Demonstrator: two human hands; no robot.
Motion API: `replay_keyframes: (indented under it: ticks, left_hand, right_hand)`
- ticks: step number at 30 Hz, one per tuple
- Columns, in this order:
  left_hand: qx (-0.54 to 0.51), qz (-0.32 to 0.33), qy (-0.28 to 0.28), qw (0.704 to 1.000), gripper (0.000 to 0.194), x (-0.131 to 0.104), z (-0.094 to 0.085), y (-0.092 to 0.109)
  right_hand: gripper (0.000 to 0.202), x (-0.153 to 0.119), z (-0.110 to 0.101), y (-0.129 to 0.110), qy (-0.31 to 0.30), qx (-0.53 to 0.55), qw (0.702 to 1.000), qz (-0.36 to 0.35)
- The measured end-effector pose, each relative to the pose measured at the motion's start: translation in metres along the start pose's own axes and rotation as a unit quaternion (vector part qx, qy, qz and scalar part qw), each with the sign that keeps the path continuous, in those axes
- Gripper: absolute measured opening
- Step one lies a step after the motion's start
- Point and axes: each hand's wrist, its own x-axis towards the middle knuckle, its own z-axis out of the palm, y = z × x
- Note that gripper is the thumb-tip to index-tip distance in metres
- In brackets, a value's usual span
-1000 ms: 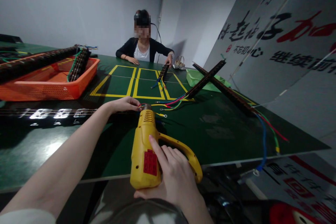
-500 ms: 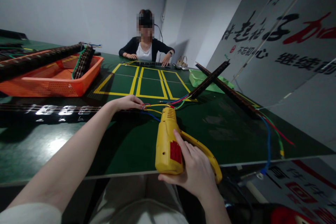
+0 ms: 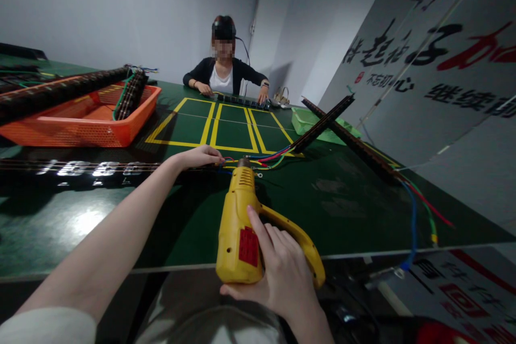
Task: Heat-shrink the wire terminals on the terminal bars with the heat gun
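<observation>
Our right hand (image 3: 280, 263) is wrapped round a yellow plastic heat gun (image 3: 237, 215), index finger laid along the casing above a red label (image 3: 249, 246). Gun is over the near edge of a glossy green tabletop (image 3: 181, 231), metal nozzle (image 3: 244, 162) pointing away from us, just beside the wires. Our left hand (image 3: 199, 156) pinches thin coloured wires (image 3: 229, 166) at the end of a long black strip with shiny patches (image 3: 97, 169), which runs behind our forearm.

We also see: left, an orange plastic basket (image 3: 88, 131) with a short dark strip (image 3: 132, 98) tilted inside; right, a pale green plastic basket (image 3: 300, 120) near two crossed dark strips (image 3: 326, 120), coloured leads at their near ends. Across from us, a co-worker (image 3: 222, 81) has both hands at another dark strip (image 3: 242, 101).
</observation>
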Motion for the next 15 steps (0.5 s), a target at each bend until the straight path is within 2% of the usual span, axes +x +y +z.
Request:
replay_keyframes:
  ticks: [8,15]
  left_hand:
    - [-0.036,-0.042,0.046,0.997,0.06,0.0,0.0,-0.001]
    - [-0.005,-0.057,0.057,0.997,0.059,-0.004,-0.001,0.002]
  right_hand:
    - [0.124,0.017,0.012,-0.024,-0.035,0.027,0.998,-0.037]
    - [0.12,0.018,0.005,-0.018,-0.053,0.032,0.998,-0.028]
